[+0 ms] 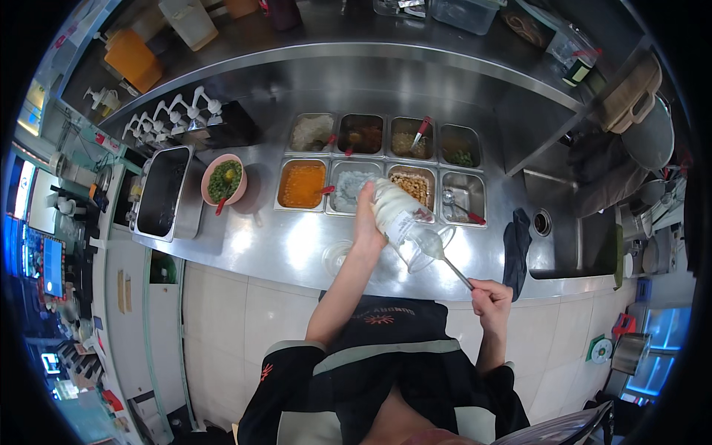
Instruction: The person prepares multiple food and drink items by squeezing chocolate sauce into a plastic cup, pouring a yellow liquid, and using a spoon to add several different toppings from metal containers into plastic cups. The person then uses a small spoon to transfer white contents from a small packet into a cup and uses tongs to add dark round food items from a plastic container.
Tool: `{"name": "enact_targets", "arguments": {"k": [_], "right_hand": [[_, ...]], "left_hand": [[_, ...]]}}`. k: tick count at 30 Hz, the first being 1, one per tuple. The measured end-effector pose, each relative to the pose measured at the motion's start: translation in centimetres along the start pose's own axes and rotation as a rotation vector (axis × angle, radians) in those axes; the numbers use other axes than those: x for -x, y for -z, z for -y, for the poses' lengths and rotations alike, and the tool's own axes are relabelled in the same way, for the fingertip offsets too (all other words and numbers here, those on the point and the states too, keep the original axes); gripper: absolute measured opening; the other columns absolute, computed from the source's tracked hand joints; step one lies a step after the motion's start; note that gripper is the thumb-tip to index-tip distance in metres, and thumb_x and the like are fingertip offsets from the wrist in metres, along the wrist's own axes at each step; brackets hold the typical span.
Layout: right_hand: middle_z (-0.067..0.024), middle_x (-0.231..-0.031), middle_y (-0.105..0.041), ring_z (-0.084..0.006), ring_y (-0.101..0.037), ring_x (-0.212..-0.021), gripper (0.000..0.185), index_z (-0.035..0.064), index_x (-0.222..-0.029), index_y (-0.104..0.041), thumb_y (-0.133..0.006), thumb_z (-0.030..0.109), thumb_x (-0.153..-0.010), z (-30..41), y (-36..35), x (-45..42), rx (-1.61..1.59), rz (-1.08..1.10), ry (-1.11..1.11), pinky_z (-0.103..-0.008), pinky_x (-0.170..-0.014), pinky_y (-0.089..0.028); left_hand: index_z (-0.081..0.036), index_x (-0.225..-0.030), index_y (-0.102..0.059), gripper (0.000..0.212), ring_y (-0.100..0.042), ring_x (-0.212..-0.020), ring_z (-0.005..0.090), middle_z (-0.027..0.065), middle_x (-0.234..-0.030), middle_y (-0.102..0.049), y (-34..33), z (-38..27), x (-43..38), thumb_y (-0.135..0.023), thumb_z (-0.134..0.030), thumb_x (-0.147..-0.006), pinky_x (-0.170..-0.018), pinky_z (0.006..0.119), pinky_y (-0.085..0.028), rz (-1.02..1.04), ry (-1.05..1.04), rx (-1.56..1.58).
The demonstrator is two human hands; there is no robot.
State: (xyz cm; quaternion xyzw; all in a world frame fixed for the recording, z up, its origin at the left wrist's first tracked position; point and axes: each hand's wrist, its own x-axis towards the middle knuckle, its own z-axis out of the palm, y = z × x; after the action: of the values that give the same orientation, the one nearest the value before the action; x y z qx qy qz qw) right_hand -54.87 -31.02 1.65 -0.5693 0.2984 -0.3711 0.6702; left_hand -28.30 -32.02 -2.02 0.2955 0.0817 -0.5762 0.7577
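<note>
In my left hand is a clear plastic cup with a label and white contents, tilted so that its mouth points towards my right hand. My right hand grips the thin metal handle of a long spoon; its bowl end is at the cup's mouth. A clear rounded rim shows beside the cup's opening. Just beyond the cup stand steel pans, one with orange cubes in liquid, one with pale translucent pieces and one with light brown nuts or beans.
A pink bowl of green peas or beans stands left, beside a deep steel container. Pump dispensers are behind them. A steel pan holds a red-handled scoop. Right are a dark cloth and a sink. A shelf spans above.
</note>
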Motion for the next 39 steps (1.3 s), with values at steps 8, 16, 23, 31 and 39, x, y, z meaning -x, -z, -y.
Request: {"name": "enact_targets", "arguments": {"k": [8,16,23,31,39], "right_hand": [[0.0034,-0.052,-0.042,-0.0018,-0.030,-0.040,0.018,-0.0035,-0.095,-0.056,-0.052,0.002,-0.079,-0.9,2.6,-0.5,-0.070,-0.187,0.114,-0.0183,-0.036,-0.022],[0.0092,-0.047,-0.034,-0.0004,-0.026,-0.044,0.027,0.0024,-0.096,-0.058,-0.065,0.006,-0.071,-9.6,-2.7,-4.6,0.316,-0.094,-0.071,-0.0193,-0.041,-0.017],[0.0066,-0.045,-0.028,-0.0016,-0.023,-0.043,0.025,0.0031,-0.094,-0.058,-0.064,0.006,-0.070,-11.1,-3.0,-4.4,0.427,-0.072,-0.094,-0.0208,-0.040,-0.017],[0.0048,-0.045,-0.028,-0.0029,-0.025,-0.042,0.024,0.0034,-0.092,-0.059,-0.065,0.006,-0.069,-12.7,-2.1,-3.0,0.479,-0.032,0.007,-0.0205,-0.040,-0.020],[0.0048,-0.045,-0.028,-0.0026,-0.025,-0.041,0.028,0.0039,-0.094,-0.060,-0.066,0.005,-0.067,-11.0,-0.3,-2.5,0.535,0.079,0.032,-0.0202,-0.040,-0.019]], "left_hand": [[-0.007,-0.111,-0.043,0.059,-0.051,-0.094,0.0311,0.0169,-0.105,-0.048,6.3,6.1,1.1,-0.041,-0.054,-0.076,-0.082,0.048,-0.042,-0.084,0.406,0.042],[-0.013,-0.111,-0.048,0.056,-0.053,-0.094,0.0319,0.0092,-0.107,-0.054,19.3,12.7,-1.7,-0.028,-0.055,-0.080,-0.084,0.045,-0.040,0.377,0.418,-0.567],[-0.005,-0.120,-0.036,0.051,-0.043,-0.109,0.0345,0.0197,-0.120,-0.042,17.6,8.9,0.9,-0.024,-0.043,-0.087,-0.093,0.045,-0.034,-0.129,0.925,-0.293],[0.004,-0.118,-0.035,0.063,-0.039,-0.112,0.0362,0.0284,-0.120,-0.037,23.9,3.2,5.5,-0.021,-0.048,-0.085,-0.091,0.047,-0.034,-0.510,0.600,0.202],[-0.011,-0.113,-0.045,0.054,-0.045,-0.104,0.0363,0.0159,-0.112,-0.046,22.1,1.9,3.1,-0.047,-0.048,-0.074,-0.088,0.049,-0.038,-0.218,0.308,0.333]]}}
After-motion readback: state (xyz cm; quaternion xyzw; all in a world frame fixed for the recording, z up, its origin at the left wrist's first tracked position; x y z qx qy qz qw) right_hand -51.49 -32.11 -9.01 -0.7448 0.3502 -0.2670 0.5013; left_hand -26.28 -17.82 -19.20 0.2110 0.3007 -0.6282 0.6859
